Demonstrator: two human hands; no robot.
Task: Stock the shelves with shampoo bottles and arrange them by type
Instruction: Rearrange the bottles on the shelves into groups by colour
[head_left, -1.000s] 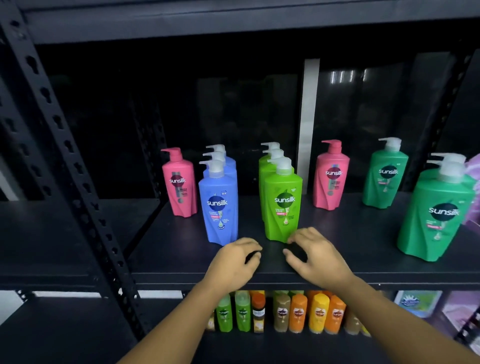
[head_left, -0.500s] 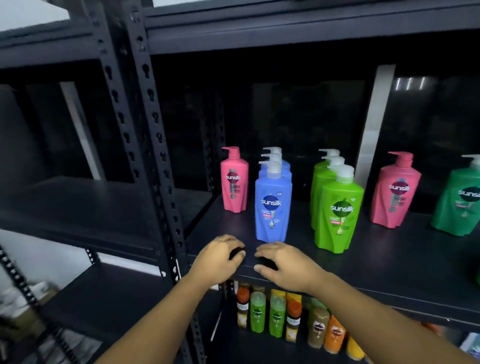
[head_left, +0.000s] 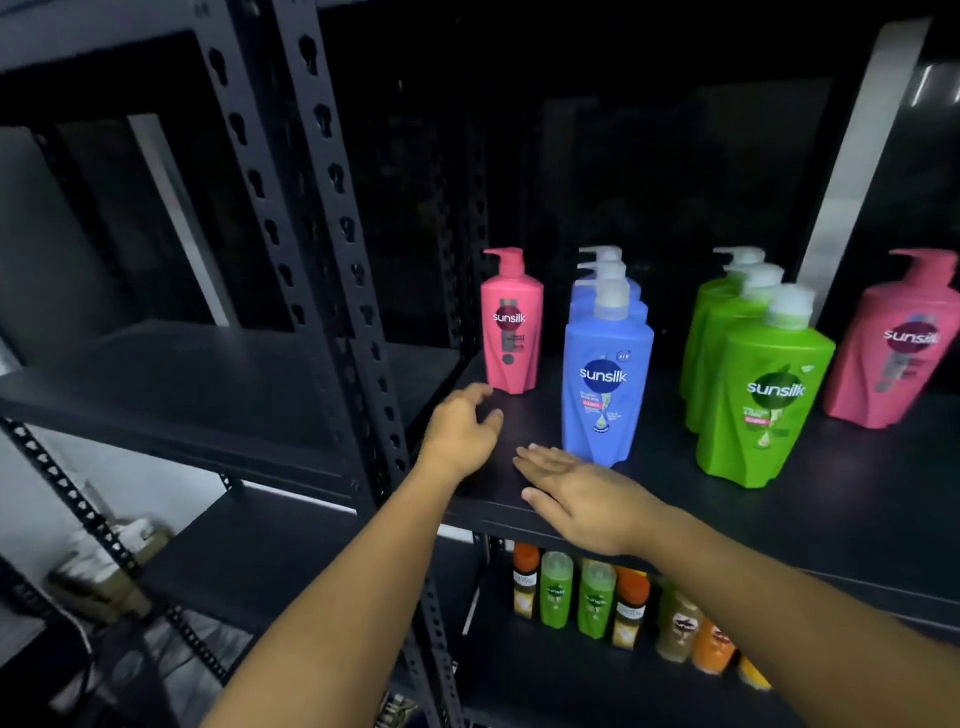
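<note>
Shelf (head_left: 831, 499), left to right: lone pump bottle (head_left: 511, 322), first file of three bottles (head_left: 605, 384), second file of three bottles (head_left: 763, 395), end bottle (head_left: 904, 343). Small bottles (head_left: 582, 597) stand on the lower shelf (head_left: 545, 686) beneath.

A brownish box (head_left: 111, 577), too blurred to read, sits low at the left on the floor (head_left: 156, 670), with pale clutter on top. A dark cable (head_left: 78, 630) curves down just beside it. A pale wall (head_left: 36, 499) rises behind. A white pillar (head_left: 857, 176) shows at the upper right, and a narrower pale strip (head_left: 179, 223) at the left.
</note>
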